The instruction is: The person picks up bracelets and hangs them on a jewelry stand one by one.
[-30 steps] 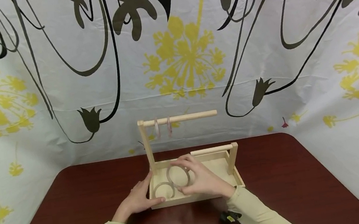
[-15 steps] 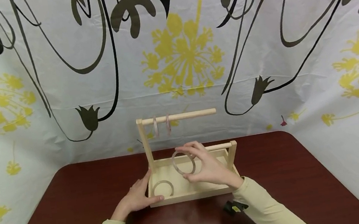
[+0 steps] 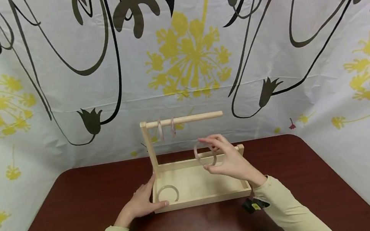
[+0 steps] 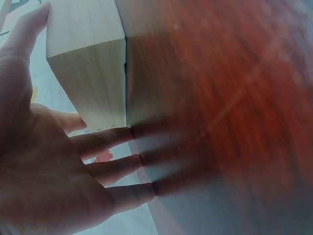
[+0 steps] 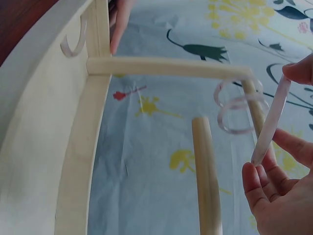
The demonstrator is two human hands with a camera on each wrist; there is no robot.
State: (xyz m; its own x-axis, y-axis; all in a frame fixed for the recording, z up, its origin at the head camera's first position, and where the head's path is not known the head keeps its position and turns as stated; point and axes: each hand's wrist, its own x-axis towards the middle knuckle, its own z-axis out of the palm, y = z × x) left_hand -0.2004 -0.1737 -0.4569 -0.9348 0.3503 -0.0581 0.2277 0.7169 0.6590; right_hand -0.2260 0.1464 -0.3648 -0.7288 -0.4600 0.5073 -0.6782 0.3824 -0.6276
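Observation:
My right hand (image 3: 232,161) pinches a pale translucent bangle (image 5: 272,122) between thumb and fingertips, upright above the right half of a wooden tray stand (image 3: 196,181). In the right wrist view the bangle appears nearly edge-on. Two similar bangles, one (image 3: 160,130) nearer the post and another (image 3: 173,127) beside it, hang on the upper bar (image 3: 202,116). A further bangle (image 3: 168,186) lies in the tray's left front corner. My left hand (image 3: 139,204) rests against the tray's left end, thumb on the front rim, its other fingers extended, tips at the tabletop in the left wrist view.
A shorter, lower bar (image 5: 206,176) juts inward from a post at the tray's right end, partly behind my right hand in the head view. The stand sits on a dark red-brown table (image 3: 87,196). A patterned white cloth (image 3: 179,70) hangs behind.
My right hand has lifted the bangle out of the tray and carried it right and up, toward the lower bar. The left hand stays against the tray's left end.

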